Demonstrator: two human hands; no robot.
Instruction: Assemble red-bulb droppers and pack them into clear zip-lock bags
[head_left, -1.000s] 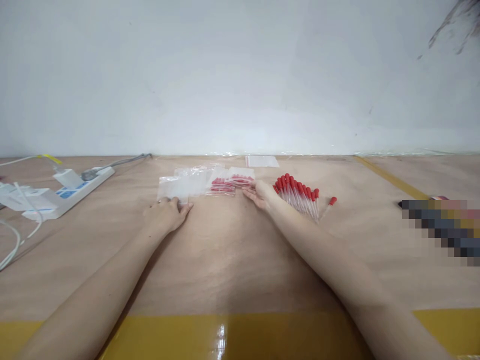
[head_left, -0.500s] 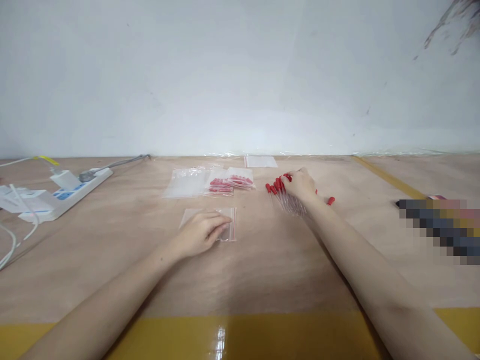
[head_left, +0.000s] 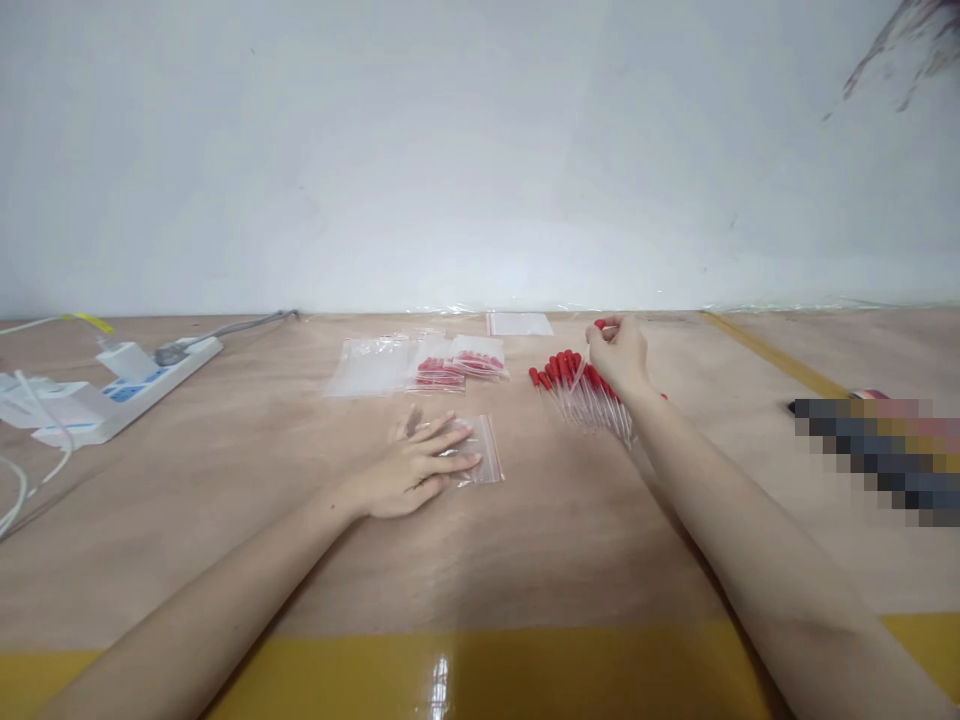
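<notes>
In the head view, my left hand (head_left: 420, 468) lies with its fingers spread over a clear zip bag (head_left: 490, 452), pressing it on the table; the hand hides part of the bag. My right hand (head_left: 621, 355) is closed in a pinch on a dropper (head_left: 599, 325) by its red bulb, raised above the table with its clear tube slanting down. Below it lies a fanned pile of droppers (head_left: 559, 372) with red bulbs and clear tubes. Part of the pile sits behind my right hand and forearm.
Filled zip bags (head_left: 478, 359) showing red bulbs lie at the back middle, beside clear bags (head_left: 369, 366). Another bag (head_left: 520, 324) is by the wall. A power strip (head_left: 131, 392) with plugs and cables stands left. A blurred dark object (head_left: 874, 450) lies right.
My right hand has lifted a dropper up and away from the pile. My left hand's fingers have spread out, and the bag under them has shifted to the right.
</notes>
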